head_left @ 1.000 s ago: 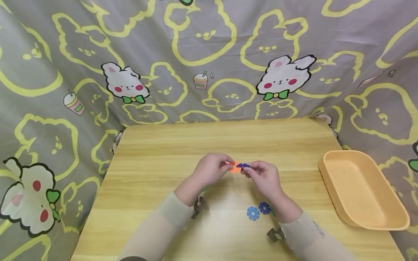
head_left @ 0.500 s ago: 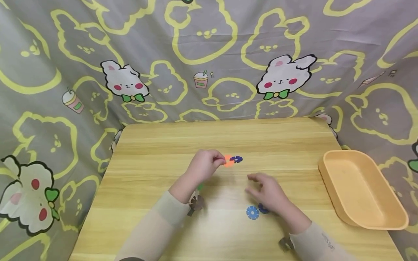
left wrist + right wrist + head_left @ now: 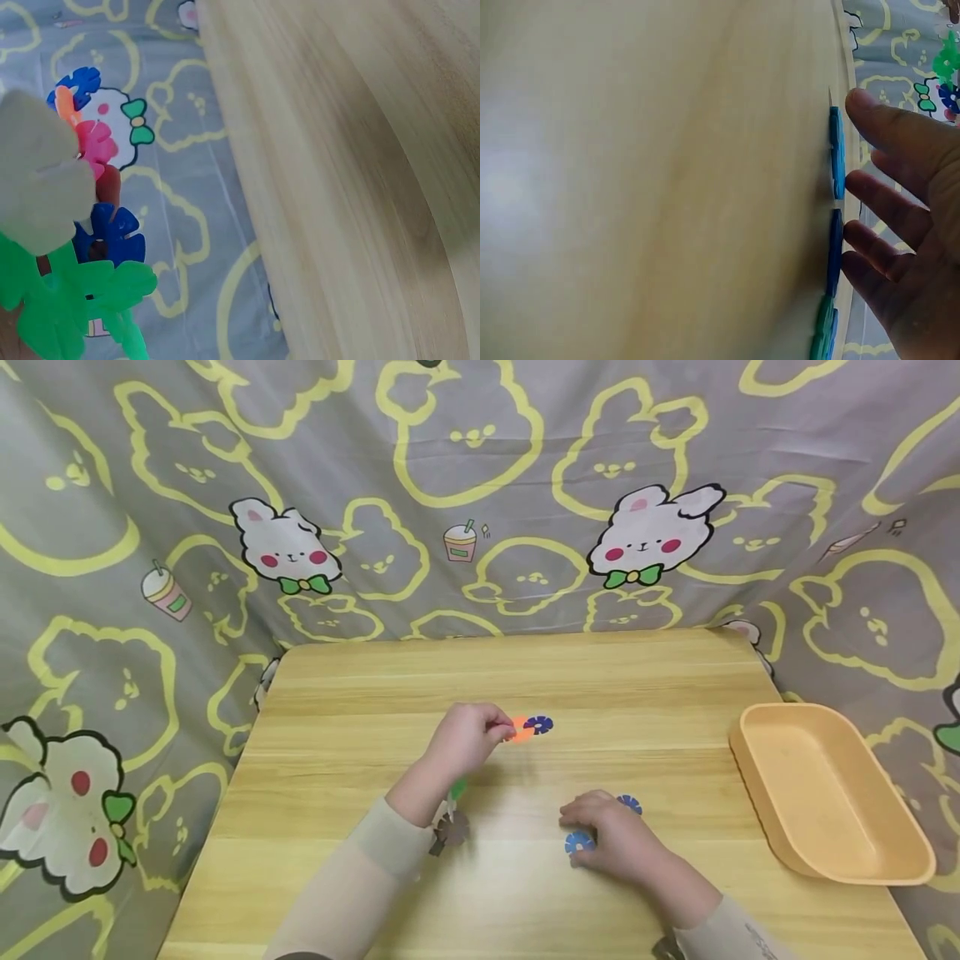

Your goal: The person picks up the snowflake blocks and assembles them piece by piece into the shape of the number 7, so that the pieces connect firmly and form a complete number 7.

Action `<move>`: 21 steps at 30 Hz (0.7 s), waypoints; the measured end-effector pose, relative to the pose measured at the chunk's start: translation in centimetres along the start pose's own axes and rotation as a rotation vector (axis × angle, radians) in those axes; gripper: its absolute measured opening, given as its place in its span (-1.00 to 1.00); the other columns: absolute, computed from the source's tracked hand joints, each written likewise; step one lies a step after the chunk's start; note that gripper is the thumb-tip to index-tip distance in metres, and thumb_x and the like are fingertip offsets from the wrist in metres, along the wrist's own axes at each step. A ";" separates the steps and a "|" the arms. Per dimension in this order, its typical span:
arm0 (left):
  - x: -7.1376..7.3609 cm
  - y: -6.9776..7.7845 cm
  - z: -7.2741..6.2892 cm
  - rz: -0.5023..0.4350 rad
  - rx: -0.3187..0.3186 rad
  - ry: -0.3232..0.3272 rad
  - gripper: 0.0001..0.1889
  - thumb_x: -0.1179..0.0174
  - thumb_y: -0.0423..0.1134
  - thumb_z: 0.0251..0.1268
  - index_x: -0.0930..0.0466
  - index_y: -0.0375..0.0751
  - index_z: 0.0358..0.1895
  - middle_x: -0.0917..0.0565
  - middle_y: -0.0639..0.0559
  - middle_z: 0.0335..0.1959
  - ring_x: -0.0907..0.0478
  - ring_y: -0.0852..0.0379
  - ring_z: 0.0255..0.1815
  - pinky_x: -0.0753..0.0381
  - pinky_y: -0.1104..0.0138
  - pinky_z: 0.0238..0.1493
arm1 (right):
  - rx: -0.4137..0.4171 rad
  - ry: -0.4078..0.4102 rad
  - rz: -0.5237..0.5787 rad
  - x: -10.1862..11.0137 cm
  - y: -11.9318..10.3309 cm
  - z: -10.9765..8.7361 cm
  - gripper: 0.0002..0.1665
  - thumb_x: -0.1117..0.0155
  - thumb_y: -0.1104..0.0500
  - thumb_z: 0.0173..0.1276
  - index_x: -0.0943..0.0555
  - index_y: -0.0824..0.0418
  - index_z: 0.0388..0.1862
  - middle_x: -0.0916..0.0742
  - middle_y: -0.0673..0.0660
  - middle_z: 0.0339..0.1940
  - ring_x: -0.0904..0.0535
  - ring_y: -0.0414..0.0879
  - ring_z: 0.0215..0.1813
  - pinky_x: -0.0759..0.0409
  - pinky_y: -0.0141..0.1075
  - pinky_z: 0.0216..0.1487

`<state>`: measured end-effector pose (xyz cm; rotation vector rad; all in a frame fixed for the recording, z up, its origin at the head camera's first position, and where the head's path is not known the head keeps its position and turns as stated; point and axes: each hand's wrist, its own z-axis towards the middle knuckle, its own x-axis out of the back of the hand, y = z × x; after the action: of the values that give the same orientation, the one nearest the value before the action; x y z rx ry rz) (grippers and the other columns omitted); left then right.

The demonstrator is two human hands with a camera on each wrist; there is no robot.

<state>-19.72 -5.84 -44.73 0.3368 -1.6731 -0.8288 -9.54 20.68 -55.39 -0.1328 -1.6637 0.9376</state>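
Note:
My left hand (image 3: 467, 735) pinches a joined string of plastic snowflake discs above the table. An orange disc (image 3: 522, 732) and a dark blue disc (image 3: 539, 725) stick out past the fingertips. In the left wrist view the string also has pink (image 3: 97, 142), dark blue (image 3: 112, 236), green (image 3: 120, 289) and white (image 3: 41, 180) discs. My right hand (image 3: 617, 837) hovers low over loose discs, fingers spread and loosely bent. By its thumb lies a light blue disc (image 3: 577, 842). In the right wrist view, a dark blue disc (image 3: 834, 251) lies by the fingertips, a green one (image 3: 822, 330) beyond.
Another blue disc (image 3: 630, 803) shows just past the right hand. An orange-yellow plastic tub (image 3: 825, 785) stands at the right edge of the wooden table (image 3: 375, 685). Behind the table hangs a grey patterned curtain (image 3: 525, 452).
My right hand has let go of the dark blue disc at the string's end and come down toward me to the loose discs. The left hand has shifted slightly left with the string.

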 end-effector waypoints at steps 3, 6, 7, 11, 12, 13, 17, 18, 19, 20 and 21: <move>0.2 0.1 0.0 0.002 -0.001 -0.002 -0.89 -0.35 -0.19 0.52 -0.82 -0.09 -0.19 -0.78 0.18 -0.30 -0.65 0.23 -0.30 -0.72 0.24 -0.16 | 0.046 0.005 -0.007 0.0 0.3 -0.2 -0.50 -0.74 0.23 0.01 -0.83 0.13 0.00 -0.80 0.03 0.11 -0.64 0.06 0.18 -0.63 0.09 0.23; 0.3 0.1 -0.1 0.001 0.006 -0.002 -0.90 -0.36 -0.19 0.51 -0.82 -0.09 -0.19 -0.77 0.19 -0.30 -0.65 0.22 -0.30 -0.71 0.25 -0.16 | 0.079 0.009 -0.024 0.1 0.6 -0.3 -0.55 -0.73 0.27 0.01 -0.85 0.09 -0.05 -0.81 0.00 0.09 -0.64 0.02 0.14 -0.67 0.03 0.17; 0.3 0.1 -0.1 -0.001 0.008 0.000 -0.90 -0.36 -0.19 0.51 -0.82 -0.09 -0.18 -0.77 0.19 -0.30 -0.65 0.23 -0.29 -0.71 0.25 -0.16 | 0.093 0.010 -0.035 0.1 0.7 -0.3 -0.56 -0.72 0.28 0.01 -0.85 0.08 -0.07 -0.81 0.00 0.08 -0.65 0.02 0.13 -0.67 0.01 0.15; 0.4 0.1 -0.2 -0.011 0.011 0.007 -0.90 -0.36 -0.18 0.51 -0.82 -0.08 -0.18 -0.77 0.20 -0.30 -0.65 0.22 -0.29 -0.71 0.24 -0.16 | 0.146 0.020 -0.081 0.3 0.7 -0.2 -0.61 -0.71 0.30 0.02 -0.85 0.08 -0.12 -0.82 -0.01 0.00 -0.67 0.00 0.07 -0.70 -0.03 0.11; 0.4 0.1 -0.2 -0.012 0.007 0.009 -0.90 -0.36 -0.19 0.51 -0.82 -0.09 -0.17 -0.78 0.19 -0.29 -0.65 0.22 -0.29 -0.71 0.24 -0.16 | 0.151 0.020 -0.087 0.3 0.7 -0.2 -0.61 -0.71 0.31 0.03 -0.85 0.08 -0.12 -0.83 -0.03 -0.03 -0.67 -0.01 0.05 -0.70 -0.04 0.10; 0.4 0.1 -0.2 -0.012 0.005 0.010 -0.90 -0.37 -0.18 0.50 -0.82 -0.09 -0.18 -0.78 0.19 -0.29 -0.65 0.22 -0.29 -0.71 0.24 -0.16 | 0.148 0.018 -0.089 0.4 0.6 -0.1 -0.61 -0.70 0.31 0.04 -0.84 0.08 -0.11 -0.82 -0.04 -0.06 -0.68 -0.03 0.03 -0.70 -0.05 0.09; 0.4 0.1 -0.2 -0.008 0.007 0.006 -0.91 -0.38 -0.19 0.49 -0.82 -0.07 -0.20 -0.77 0.18 -0.29 -0.65 0.21 -0.30 -0.71 0.24 -0.17 | 0.102 -0.011 -0.081 0.5 0.3 0.0 -0.58 -0.69 0.29 0.09 -0.82 0.09 -0.04 -0.81 -0.09 -0.09 -0.69 -0.05 0.01 -0.70 -0.05 0.10; 0.4 0.0 -0.2 -0.008 0.010 0.001 -0.91 -0.38 -0.19 0.49 -0.82 -0.07 -0.20 -0.77 0.19 -0.29 -0.64 0.21 -0.30 -0.71 0.25 -0.17 | 0.088 -0.017 -0.081 0.5 0.3 0.1 -0.57 -0.70 0.28 0.10 -0.81 0.09 -0.03 -0.81 -0.08 -0.09 -0.69 -0.05 0.02 -0.70 -0.04 0.11; 0.4 0.0 -0.2 -0.009 0.016 -0.005 -0.91 -0.37 -0.19 0.50 -0.81 -0.06 -0.20 -0.77 0.19 -0.29 -0.64 0.22 -0.30 -0.70 0.25 -0.17 | 0.075 -0.020 -0.085 0.4 0.2 0.1 -0.56 -0.70 0.26 0.10 -0.81 0.10 -0.01 -0.81 -0.07 -0.08 -0.69 -0.04 0.02 -0.70 -0.04 0.11; 0.3 0.0 -0.2 -0.006 0.019 -0.009 -0.91 -0.37 -0.19 0.50 -0.81 -0.05 -0.21 -0.77 0.20 -0.29 -0.64 0.22 -0.31 -0.70 0.26 -0.17 | 0.062 -0.023 -0.087 0.4 0.1 0.1 -0.56 -0.70 0.25 0.10 -0.80 0.10 0.00 -0.81 -0.06 -0.07 -0.69 -0.04 0.02 -0.70 -0.03 0.12; 0.3 0.0 -0.2 -0.006 0.021 -0.013 -0.91 -0.37 -0.19 0.50 -0.81 -0.05 -0.21 -0.77 0.20 -0.29 -0.64 0.22 -0.31 -0.70 0.26 -0.17 | 0.053 -0.022 -0.088 0.3 0.1 0.1 -0.56 -0.71 0.24 0.09 -0.80 0.10 -0.01 -0.81 -0.05 -0.07 -0.69 -0.05 0.02 -0.70 -0.03 0.12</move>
<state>-19.62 -6.09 -44.50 0.3520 -1.6951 -0.8200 -9.79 20.83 -55.25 -0.0133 -1.6500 0.9187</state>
